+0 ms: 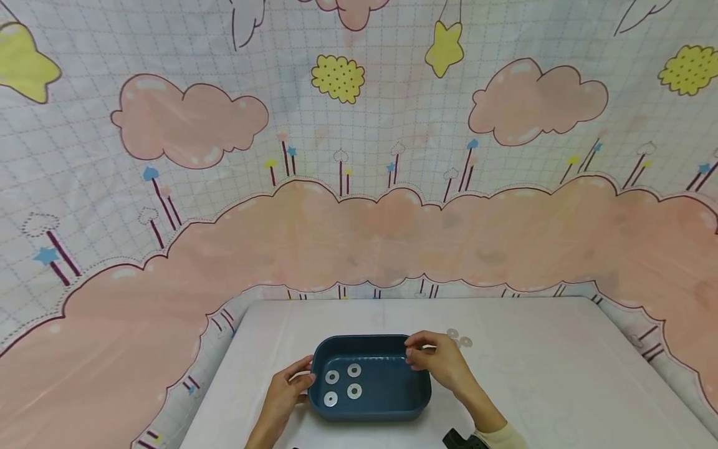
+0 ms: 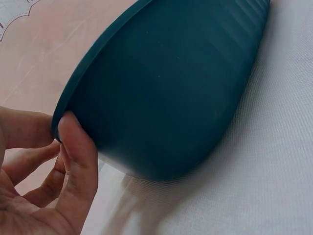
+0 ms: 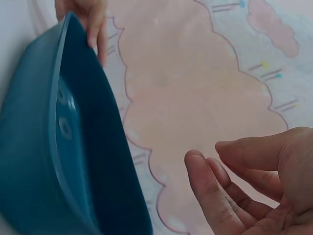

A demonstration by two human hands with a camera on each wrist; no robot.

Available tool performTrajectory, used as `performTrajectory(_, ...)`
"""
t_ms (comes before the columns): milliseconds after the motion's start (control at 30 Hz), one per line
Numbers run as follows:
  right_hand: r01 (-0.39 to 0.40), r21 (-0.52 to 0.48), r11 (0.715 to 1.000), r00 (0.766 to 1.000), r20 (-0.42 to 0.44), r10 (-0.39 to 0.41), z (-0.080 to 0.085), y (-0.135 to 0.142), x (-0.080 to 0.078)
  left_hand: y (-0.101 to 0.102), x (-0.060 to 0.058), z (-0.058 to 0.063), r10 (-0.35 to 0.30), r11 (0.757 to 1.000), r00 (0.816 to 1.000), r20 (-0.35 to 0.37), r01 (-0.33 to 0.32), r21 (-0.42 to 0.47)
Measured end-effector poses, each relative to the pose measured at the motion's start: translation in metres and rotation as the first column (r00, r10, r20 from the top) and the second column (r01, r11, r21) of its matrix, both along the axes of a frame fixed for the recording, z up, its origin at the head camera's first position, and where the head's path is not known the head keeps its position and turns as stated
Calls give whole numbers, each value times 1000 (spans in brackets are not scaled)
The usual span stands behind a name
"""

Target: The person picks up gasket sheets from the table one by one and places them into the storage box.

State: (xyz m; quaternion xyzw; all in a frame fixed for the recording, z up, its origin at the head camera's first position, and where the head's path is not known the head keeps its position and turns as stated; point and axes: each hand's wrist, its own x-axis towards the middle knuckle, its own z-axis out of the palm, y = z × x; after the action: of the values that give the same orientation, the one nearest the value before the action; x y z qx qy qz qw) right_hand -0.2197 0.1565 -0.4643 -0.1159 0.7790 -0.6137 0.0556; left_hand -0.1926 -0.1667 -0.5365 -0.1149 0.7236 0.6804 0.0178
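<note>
A dark blue rectangular tray [image 1: 392, 399] with rounded corners stands on the white table. Several flat white washers [image 1: 354, 391] lie in its left half. At the tray's left end, my left hand [image 1: 283, 396] pinches the rim between thumb and fingers; the left wrist view shows the thumb [image 2: 78, 156] against the outer wall. My right hand [image 1: 440, 362] is over the tray's far right corner in the head view. Seen from the right wrist, its fingertips [image 3: 195, 159] and thumb are bent towards each other with a gap and nothing between them.
Three more washers [image 1: 465, 342] lie on the white table [image 1: 533, 349] just beyond my right hand. A black object [image 1: 462, 439] shows by the right sleeve. Behind the table hangs a patterned cloth [image 1: 392, 237] with clouds and stars.
</note>
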Motion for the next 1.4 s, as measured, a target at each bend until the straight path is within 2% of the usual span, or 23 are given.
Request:
performTrajectory(333,86,71,994,996,-34,-83,-4,41,2,0,0,1,12,1000,1000,8,-12,-4)
performTrajectory(733,172,120,978,985,-31,-169,-12,74,2,0,-1,0,14,1000,1000,7,-14,-3)
performTrajectory(933,218,165,962,976,-54,-212,-18,92,-2,-1,-2,0,13,1000,1000,1,-13,-1)
performTrajectory(1167,283,262,923,959,-95,-267,-28,107,-9,-1,-1,0,8,1000,1000,-3,-8,-5)
performTrajectory(1400,288,209,935,957,-42,-286,-39,114,-17,-2,-2,-1,12,1000,1000,-3,-12,-5)
